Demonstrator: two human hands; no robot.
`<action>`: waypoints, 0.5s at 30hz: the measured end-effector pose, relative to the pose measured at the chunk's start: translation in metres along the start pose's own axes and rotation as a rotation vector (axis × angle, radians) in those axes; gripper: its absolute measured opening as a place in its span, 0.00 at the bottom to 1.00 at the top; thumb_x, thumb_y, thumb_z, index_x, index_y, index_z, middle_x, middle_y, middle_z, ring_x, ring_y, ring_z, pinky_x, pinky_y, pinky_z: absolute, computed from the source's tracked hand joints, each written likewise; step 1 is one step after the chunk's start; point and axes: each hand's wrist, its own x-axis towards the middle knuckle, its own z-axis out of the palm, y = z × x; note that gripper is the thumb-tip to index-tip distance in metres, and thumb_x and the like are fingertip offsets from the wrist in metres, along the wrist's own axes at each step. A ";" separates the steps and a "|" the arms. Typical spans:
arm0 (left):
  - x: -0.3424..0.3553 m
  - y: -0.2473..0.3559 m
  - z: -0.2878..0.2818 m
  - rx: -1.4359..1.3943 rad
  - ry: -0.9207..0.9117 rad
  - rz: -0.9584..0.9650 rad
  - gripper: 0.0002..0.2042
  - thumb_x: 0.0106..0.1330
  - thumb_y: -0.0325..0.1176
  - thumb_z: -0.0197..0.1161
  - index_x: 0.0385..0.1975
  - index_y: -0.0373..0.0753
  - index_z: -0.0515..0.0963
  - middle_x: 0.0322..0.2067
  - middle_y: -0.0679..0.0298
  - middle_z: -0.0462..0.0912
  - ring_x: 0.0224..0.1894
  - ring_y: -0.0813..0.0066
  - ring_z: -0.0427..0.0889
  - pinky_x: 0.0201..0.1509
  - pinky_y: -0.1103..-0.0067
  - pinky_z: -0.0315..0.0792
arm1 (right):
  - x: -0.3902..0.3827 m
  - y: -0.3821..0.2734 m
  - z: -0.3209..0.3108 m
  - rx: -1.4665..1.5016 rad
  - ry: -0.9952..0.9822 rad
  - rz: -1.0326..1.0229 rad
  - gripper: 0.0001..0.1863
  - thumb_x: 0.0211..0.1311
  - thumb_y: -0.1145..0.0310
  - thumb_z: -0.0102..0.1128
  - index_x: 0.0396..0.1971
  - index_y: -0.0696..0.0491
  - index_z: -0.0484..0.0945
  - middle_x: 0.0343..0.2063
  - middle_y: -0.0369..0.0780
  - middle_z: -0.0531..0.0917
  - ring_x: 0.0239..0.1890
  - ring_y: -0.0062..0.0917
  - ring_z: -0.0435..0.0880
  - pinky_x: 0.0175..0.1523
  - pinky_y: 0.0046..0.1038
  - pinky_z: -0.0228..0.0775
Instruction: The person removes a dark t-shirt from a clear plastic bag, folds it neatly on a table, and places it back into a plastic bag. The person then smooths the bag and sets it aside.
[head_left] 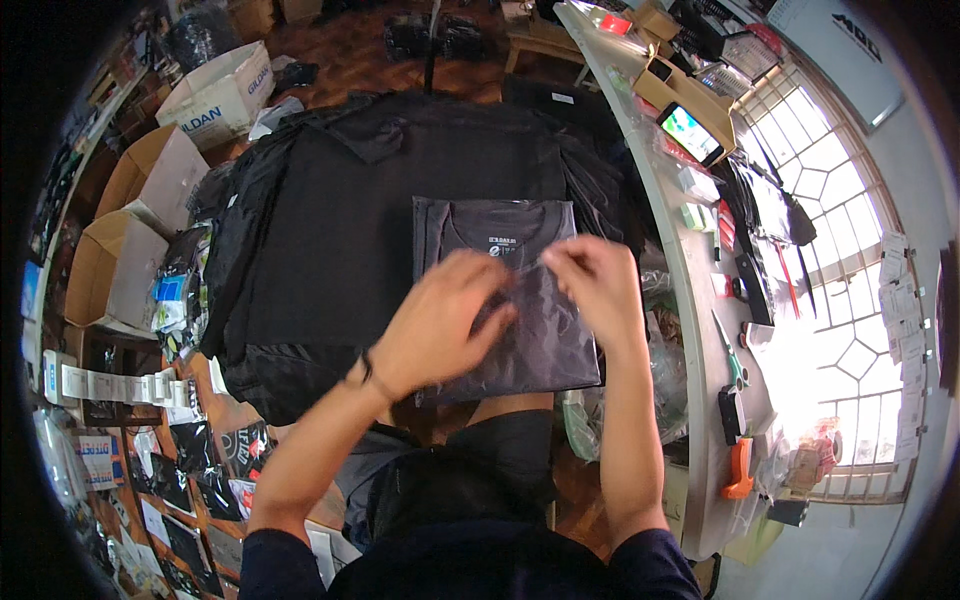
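A folded dark T-shirt [535,345] lies flat in a clear plastic bag, its round collar at the far end. My left hand [445,320] is over the bag's left part, a little blurred, with thumb and fingers apart. Over the right part is my right hand [603,290], thumb and forefinger pinched together. From that pinch a thin clear strip [527,265] reaches toward the left hand; blur hides exactly what it is. Beneath the bag spreads a wide pile of black garments [330,230].
Along the right runs a white table [672,215] with a lit phone [690,134], scissors [733,355] and an orange-handled tool [739,468]. Open cardboard boxes [150,185] stand at the left. Several packaged items [195,450] lie at the lower left.
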 end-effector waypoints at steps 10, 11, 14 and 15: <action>0.029 -0.066 0.049 0.493 -0.062 -0.180 0.40 0.78 0.63 0.50 0.79 0.37 0.63 0.81 0.54 0.57 0.85 0.48 0.47 0.85 0.46 0.41 | 0.108 0.053 0.034 0.036 -0.054 0.276 0.11 0.61 0.68 0.77 0.35 0.63 0.91 0.19 0.36 0.83 0.20 0.17 0.80 0.24 0.23 0.69; 0.029 -0.067 0.050 0.492 -0.070 -0.179 0.40 0.78 0.64 0.50 0.79 0.37 0.64 0.81 0.54 0.57 0.85 0.48 0.47 0.85 0.47 0.41 | 0.110 0.055 0.032 0.092 -0.059 0.291 0.11 0.60 0.69 0.77 0.34 0.63 0.91 0.20 0.36 0.83 0.19 0.17 0.79 0.24 0.22 0.68; 0.027 -0.070 0.049 0.467 -0.049 -0.172 0.40 0.78 0.64 0.50 0.78 0.37 0.65 0.81 0.54 0.58 0.85 0.48 0.48 0.85 0.46 0.41 | 0.112 0.047 0.033 0.056 -0.084 0.350 0.10 0.62 0.69 0.78 0.34 0.63 0.90 0.21 0.34 0.83 0.19 0.16 0.78 0.24 0.20 0.68; 0.027 -0.070 0.048 0.462 -0.044 -0.167 0.40 0.78 0.64 0.49 0.78 0.37 0.65 0.81 0.53 0.58 0.85 0.47 0.48 0.85 0.46 0.42 | 0.113 0.045 0.032 0.056 -0.089 0.367 0.10 0.61 0.70 0.78 0.34 0.63 0.90 0.21 0.34 0.83 0.19 0.16 0.79 0.24 0.20 0.70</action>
